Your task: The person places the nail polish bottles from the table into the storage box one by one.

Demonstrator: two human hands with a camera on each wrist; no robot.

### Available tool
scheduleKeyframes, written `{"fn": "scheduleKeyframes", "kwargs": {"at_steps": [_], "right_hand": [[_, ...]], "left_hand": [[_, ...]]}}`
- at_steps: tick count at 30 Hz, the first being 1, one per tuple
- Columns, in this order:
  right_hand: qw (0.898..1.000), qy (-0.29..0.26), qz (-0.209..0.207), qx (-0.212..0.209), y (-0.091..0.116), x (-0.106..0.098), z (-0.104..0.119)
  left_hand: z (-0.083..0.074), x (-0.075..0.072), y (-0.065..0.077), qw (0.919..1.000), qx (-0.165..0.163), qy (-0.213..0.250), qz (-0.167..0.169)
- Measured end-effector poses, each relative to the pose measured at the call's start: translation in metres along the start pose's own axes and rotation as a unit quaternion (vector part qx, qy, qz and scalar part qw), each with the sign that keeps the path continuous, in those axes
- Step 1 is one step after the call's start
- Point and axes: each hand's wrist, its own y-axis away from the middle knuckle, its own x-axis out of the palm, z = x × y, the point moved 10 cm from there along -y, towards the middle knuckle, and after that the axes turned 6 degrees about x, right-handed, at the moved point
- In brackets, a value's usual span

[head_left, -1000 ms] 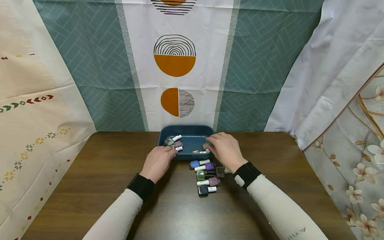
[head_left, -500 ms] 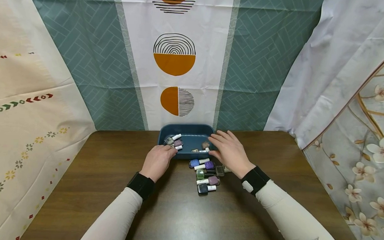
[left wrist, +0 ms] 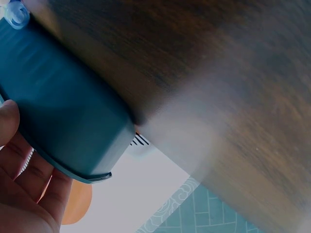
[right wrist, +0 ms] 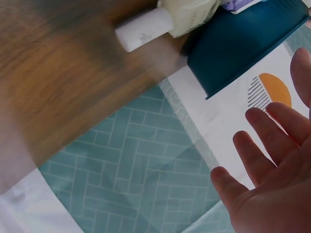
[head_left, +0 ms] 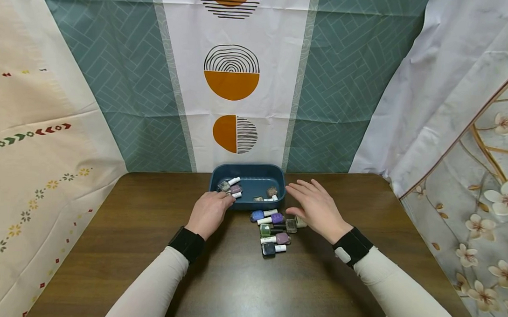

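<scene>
A dark blue tray (head_left: 252,206) stands at the far side of the table, several small nail polish bottles lying inside. My left hand (head_left: 210,212) grips its near left rim; in the left wrist view the thumb (left wrist: 8,121) is at the outer wall (left wrist: 73,107) and the fingers reach over the edge. Right of the tray, my right hand (head_left: 316,208) hovers with fingers spread, holding nothing. A cream nail polish bottle (right wrist: 192,17) with a white cap lies below it on the table. Inside the tray, a glittery brown bottle (head_left: 271,191) sits at the right end.
In front of the tray lie more nail polish bottles: blue (head_left: 257,216), purple (head_left: 278,218), green (head_left: 265,230), dark grey (head_left: 291,226), mauve (head_left: 283,239) and navy (head_left: 269,250). A patterned curtain (head_left: 340,87) hangs behind the wooden table (head_left: 151,220).
My right hand has drawn back from the tray's right end to the right, its fingers spreading apart, leaving the glittery brown bottle in the tray. The left hand has stayed at the rim.
</scene>
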Motion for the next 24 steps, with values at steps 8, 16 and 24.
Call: {"fn": "scheduleKeyframes", "kwargs": {"at_steps": [8, 16, 24], "right_hand": [[1.000, -0.005, 0.003, -0.001, 0.016, 0.001, -0.009], [1.000, -0.016, 0.021, 0.010, 0.027, 0.009, -0.021], [0.999, -0.021, 0.029, 0.014, 0.035, 0.015, -0.027]], "left_hand": [[-0.001, -0.001, 0.000, 1.0000, 0.001, -0.003, 0.000], [-0.001, 0.001, 0.000, 1.0000, -0.001, -0.001, 0.008], [-0.001, 0.001, 0.000, 1.0000, 0.002, -0.004, 0.003]]}}
